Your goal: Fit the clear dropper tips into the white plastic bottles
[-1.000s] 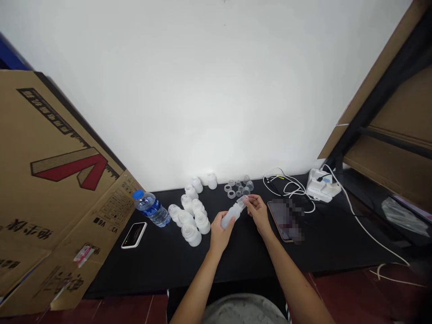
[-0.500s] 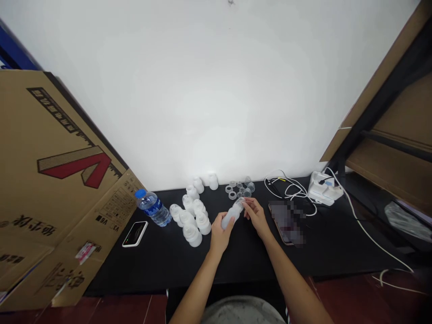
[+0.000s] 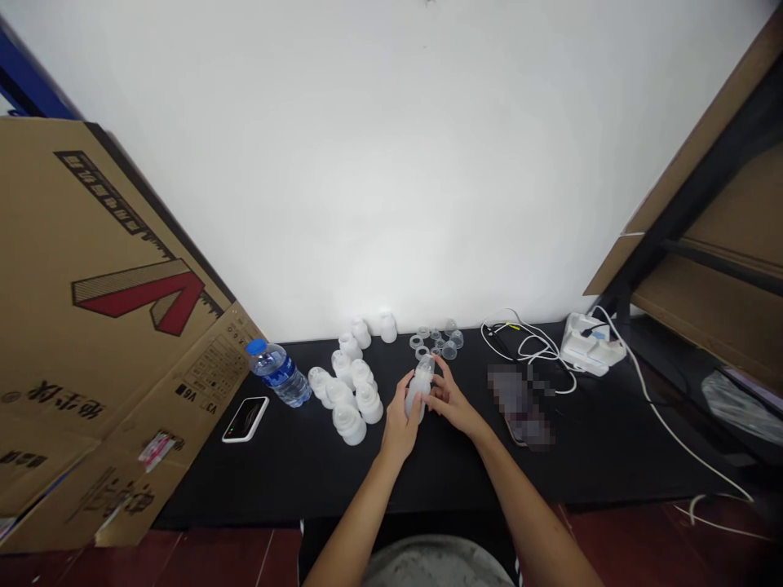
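My left hand [image 3: 399,425] grips a frosted plastic baby bottle [image 3: 418,390], which stands nearly upright above the black table. A clear piece sits at the bottle's top, though its exact shape is hard to tell. My right hand [image 3: 449,403] reaches in from the right, with its fingers against the bottle's upper side. Several white bottle parts [image 3: 350,391] stand just left of my hands. Several small clear rings and caps [image 3: 435,342] lie beyond them, near the wall.
A blue-capped water bottle [image 3: 278,373] and a phone [image 3: 245,419] lie left on the black table [image 3: 294,481]. A pixelated object [image 3: 519,408] lies right, near white cables [image 3: 526,342] and a white charger [image 3: 590,346]. Cardboard [image 3: 122,326] overlaps the table's left end.
The bottle has swung from tilted toward the upper right to nearly upright. My right hand has moved left and closer to my left hand.
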`<state>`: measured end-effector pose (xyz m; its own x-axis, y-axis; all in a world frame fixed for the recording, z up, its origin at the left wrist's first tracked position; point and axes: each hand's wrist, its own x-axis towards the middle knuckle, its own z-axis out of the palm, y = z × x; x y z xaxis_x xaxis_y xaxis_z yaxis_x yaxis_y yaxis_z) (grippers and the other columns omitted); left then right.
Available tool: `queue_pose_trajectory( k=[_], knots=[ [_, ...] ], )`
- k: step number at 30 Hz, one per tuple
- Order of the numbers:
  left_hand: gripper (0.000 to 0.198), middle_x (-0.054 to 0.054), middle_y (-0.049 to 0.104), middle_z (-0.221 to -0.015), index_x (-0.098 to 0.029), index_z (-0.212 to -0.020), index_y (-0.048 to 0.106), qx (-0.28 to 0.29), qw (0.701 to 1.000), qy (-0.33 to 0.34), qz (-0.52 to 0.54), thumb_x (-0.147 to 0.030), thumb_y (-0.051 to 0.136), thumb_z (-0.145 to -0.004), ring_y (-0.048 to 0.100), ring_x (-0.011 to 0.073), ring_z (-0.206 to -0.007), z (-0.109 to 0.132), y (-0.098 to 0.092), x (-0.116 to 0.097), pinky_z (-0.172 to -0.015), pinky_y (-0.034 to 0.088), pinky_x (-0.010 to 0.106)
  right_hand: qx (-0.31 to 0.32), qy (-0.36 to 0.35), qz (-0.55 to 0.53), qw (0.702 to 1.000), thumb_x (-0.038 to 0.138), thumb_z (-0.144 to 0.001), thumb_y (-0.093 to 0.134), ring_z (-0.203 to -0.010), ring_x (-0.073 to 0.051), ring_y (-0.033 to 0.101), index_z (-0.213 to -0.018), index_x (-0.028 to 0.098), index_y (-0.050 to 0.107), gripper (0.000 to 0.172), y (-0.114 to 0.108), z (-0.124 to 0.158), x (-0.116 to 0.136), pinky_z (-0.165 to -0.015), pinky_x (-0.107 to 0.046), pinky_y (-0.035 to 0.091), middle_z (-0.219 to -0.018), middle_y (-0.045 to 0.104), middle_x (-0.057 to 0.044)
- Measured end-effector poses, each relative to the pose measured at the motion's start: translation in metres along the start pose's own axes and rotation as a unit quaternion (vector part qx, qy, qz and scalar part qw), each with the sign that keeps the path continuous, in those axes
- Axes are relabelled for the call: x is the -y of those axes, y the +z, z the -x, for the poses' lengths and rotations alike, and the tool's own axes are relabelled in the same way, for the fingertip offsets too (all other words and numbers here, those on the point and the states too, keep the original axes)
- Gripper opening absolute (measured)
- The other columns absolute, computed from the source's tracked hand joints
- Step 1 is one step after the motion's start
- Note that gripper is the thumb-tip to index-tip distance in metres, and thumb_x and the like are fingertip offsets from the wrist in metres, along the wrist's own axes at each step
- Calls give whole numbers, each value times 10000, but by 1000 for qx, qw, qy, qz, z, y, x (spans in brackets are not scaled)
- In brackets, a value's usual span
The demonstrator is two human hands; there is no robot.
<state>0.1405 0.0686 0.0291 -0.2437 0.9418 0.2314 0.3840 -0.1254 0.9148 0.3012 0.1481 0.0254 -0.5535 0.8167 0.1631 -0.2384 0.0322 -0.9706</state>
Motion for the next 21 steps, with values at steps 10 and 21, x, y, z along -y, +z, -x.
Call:
queue_pose_trajectory(
  k=[10,21],
  knots=[
    [578,139,601,-1592,-247,-1605,493,10,1000,24,17,-532,503,-1103,601,312,-1445,-2,3,11,-1213,469,481,46,6,8,999,396,-882,889,-835,-139,612,-1719,455,149,1118,-4,3,-2,-723,-271,556,-1282,646,-48],
    [629,163,573,-1604,-248,-1670,376,23,998,61,-6,-520,481,-1112,610,316,-1435,-2,7,19,-1213,473,516,48,-26,12,998,462,-960,807,-806,-148,586,-1691,397,176,967,-3,-1,-9,-680,-258,509,-1131,643,-22]
  ],
)
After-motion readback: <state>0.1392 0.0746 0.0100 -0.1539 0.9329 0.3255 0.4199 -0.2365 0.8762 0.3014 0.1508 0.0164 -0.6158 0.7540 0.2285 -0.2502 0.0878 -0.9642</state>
